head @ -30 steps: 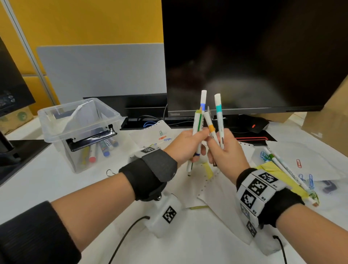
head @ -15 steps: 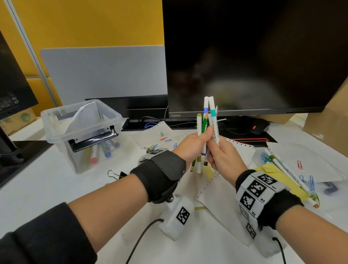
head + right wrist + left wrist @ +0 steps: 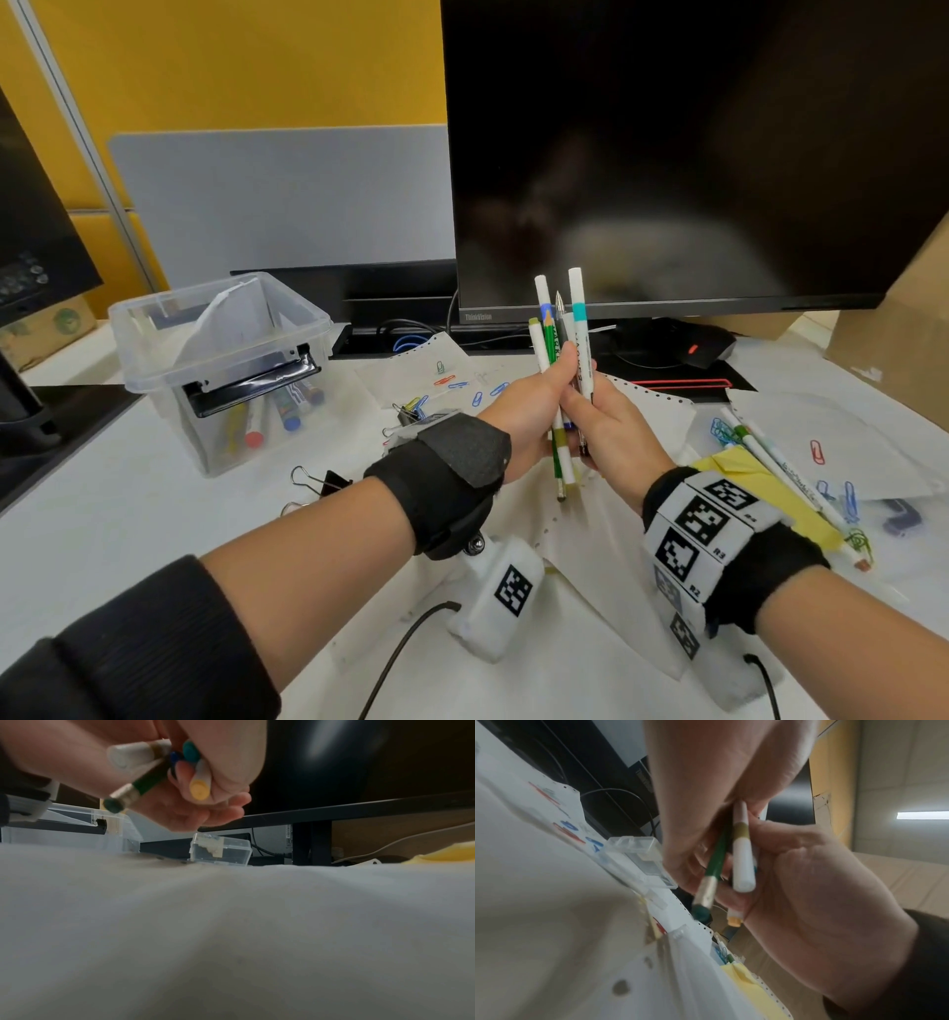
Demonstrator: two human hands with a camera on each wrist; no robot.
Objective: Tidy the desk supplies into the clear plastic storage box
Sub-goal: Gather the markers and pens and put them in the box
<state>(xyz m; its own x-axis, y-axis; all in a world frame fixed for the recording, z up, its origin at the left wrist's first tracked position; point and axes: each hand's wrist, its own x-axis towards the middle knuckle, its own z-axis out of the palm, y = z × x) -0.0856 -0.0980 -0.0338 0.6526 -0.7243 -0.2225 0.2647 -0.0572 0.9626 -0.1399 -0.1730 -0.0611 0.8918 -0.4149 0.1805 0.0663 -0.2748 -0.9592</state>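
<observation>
Fingers of both hands are curled round one upright bundle of pens, and it's a two-handed grip above the desk: the left hand pinches the bundle from its side with the thumb pressed up against the barrels, the right hand wraps them from the other, the two hands touching. Sticking out the top are white markers with blue, olive and teal bands, a green pencil and a pointed pen tip; out the bottom, the pencil's metal ferrule hangs lowest, just over the paper. From the left wrist view the pencil and a white marker sit side by side in the curled fingers. Off to the left, well apart from the hands, stands the box, open, with markers lying at its bottom and a sheet of paper leaning inside. Paper clips lie scattered on the sheets behind the hands, binder clips by the left wrist, more pens on a yellow pad at right. A small clear case sits beyond the hands, before the monitor.
</observation>
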